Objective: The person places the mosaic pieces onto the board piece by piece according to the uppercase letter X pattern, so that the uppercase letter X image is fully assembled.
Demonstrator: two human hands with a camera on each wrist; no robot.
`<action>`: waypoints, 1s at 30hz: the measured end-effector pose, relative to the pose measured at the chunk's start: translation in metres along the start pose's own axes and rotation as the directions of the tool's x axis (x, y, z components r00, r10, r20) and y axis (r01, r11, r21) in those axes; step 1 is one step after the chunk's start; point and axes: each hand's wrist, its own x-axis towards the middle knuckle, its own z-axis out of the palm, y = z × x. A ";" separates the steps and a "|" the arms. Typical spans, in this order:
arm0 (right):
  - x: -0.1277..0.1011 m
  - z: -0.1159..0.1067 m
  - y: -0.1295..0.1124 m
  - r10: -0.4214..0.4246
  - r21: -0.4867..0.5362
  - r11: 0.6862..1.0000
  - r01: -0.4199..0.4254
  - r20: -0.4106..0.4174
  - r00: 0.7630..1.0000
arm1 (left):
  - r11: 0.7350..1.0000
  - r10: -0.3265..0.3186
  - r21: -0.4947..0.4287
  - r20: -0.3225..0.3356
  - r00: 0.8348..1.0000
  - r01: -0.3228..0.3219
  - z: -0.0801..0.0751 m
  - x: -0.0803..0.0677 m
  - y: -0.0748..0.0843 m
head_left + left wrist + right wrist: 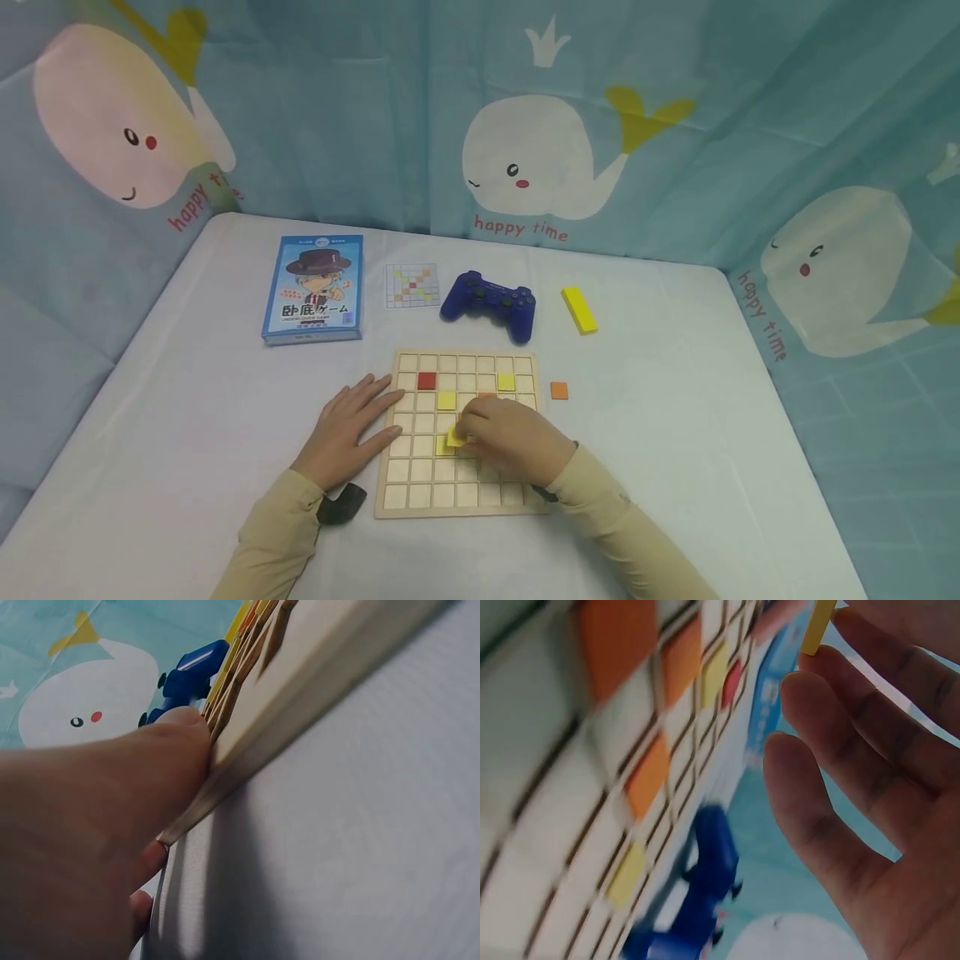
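A wooden grid board (420, 497) lies on the table with its square cells facing up. Along its left edge rests my left hand (348, 433), fingers stretched out, the fingertips and thumb touching the frame. Over the board's middle, my right hand (517, 437) pinches a yellow square tile (454, 437), tilted and close above another yellow tile (442, 446). A red tile (427, 381) and two more yellow tiles (446, 401) (506, 382) sit in upper cells. In the right wrist view several orange tiles (648, 776) lie in cells; my right hand partly hides them from the head view.
Right of the board lies a loose orange tile (558, 391). Behind it are a blue game controller (491, 302), a yellow block (580, 310), a printed pattern card (412, 286) and a blue game box (313, 287). A whale-printed curtain (390, 125) hangs behind the table.
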 end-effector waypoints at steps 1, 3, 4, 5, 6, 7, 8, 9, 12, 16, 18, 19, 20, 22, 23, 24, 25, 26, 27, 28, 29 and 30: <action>0.003 0.003 -0.003 -0.008 -0.001 1.000 0.008 0.011 1.000 | 1.000 0.005 -0.002 -0.003 1.000 -0.005 0.000 0.000 0.000; 0.008 0.008 -0.008 -0.012 0.006 1.000 0.012 0.040 0.999 | 1.000 0.010 -0.006 -0.004 1.000 -0.010 0.000 0.000 0.000; 0.011 0.011 -0.011 -0.010 0.012 1.000 0.009 0.058 0.998 | 1.000 0.013 -0.008 -0.004 1.000 -0.013 0.000 0.000 0.000; 0.013 0.014 -0.013 -0.008 0.020 1.000 0.006 0.075 0.997 | 1.000 0.015 -0.007 -0.006 1.000 -0.015 0.000 0.001 0.000; 0.014 0.016 -0.015 -0.006 0.026 1.000 0.003 0.094 0.996 | 1.000 0.018 -0.006 -0.007 1.000 -0.018 0.000 0.001 -0.001; 0.016 0.019 -0.017 -0.006 0.032 0.999 0.002 0.111 0.994 | 1.000 0.021 -0.005 -0.009 1.000 -0.021 0.001 0.001 -0.001; 0.018 0.021 -0.018 -0.010 0.035 0.999 0.006 0.123 0.992 | 1.000 0.020 -0.004 -0.006 1.000 -0.020 0.000 0.001 -0.001; 0.019 0.022 -0.020 -0.015 0.033 0.999 0.010 0.132 0.991 | 1.000 0.021 -0.002 -0.006 1.000 -0.021 0.000 0.002 -0.001; 0.022 0.026 -0.024 -0.033 0.016 0.999 0.031 0.146 0.989 | 1.000 0.020 0.006 -0.003 1.000 -0.020 0.000 0.002 -0.002; 0.023 0.031 -0.029 -0.033 -0.020 0.999 0.037 0.175 0.984 | 1.000 0.018 0.012 0.001 1.000 -0.018 -0.001 0.002 -0.001; 0.024 0.034 -0.030 -0.027 -0.026 0.999 0.033 0.196 0.980 | 1.000 0.018 0.011 0.001 1.000 -0.018 -0.001 0.002 -0.001; 0.025 0.035 -0.031 -0.023 -0.029 0.999 0.030 0.205 0.979 | 1.000 0.018 0.012 0.001 1.000 -0.018 -0.001 0.002 -0.001; 0.025 0.036 -0.032 -0.020 -0.033 0.999 0.028 0.213 0.977 | 1.000 0.017 0.013 0.002 1.000 -0.017 -0.001 0.002 -0.001; 0.026 0.038 -0.033 -0.015 -0.038 0.999 0.024 0.225 0.974 | 1.000 0.014 0.014 0.003 1.000 -0.014 -0.001 0.001 -0.001; 0.027 0.038 -0.034 -0.012 -0.039 0.999 0.022 0.229 0.973 | 1.000 0.013 0.014 0.004 1.000 -0.013 -0.001 0.001 -0.001; 0.027 0.039 -0.034 -0.010 -0.042 0.999 0.020 0.233 0.972 | 1.000 0.012 0.015 0.006 1.000 -0.012 -0.001 0.001 -0.001; 0.027 0.039 -0.034 -0.008 -0.046 0.999 0.019 0.235 0.972 | 1.000 0.013 0.015 0.006 1.000 -0.013 -0.001 0.001 -0.001; 0.028 0.039 -0.035 -0.006 -0.049 0.999 0.018 0.235 0.972 | 1.000 0.014 0.015 0.004 1.000 -0.014 -0.001 0.001 -0.001; 0.028 0.039 -0.035 -0.005 -0.051 0.999 0.017 0.234 0.972 | 1.000 0.015 0.014 0.003 1.000 -0.015 -0.001 0.001 -0.001; 0.028 0.039 -0.035 -0.003 -0.052 0.999 0.016 0.231 0.973 | 1.000 0.016 0.014 0.002 1.000 -0.016 -0.001 0.001 -0.001; 0.028 0.039 -0.035 -0.003 -0.053 0.998 0.016 0.229 0.973 | 1.000 0.017 0.014 0.001 1.000 -0.017 -0.001 0.001 -0.001; 0.028 0.039 -0.035 -0.003 -0.053 0.998 0.015 0.226 0.974 | 1.000 0.018 0.014 0.000 1.000 -0.018 -0.001 0.001 -0.001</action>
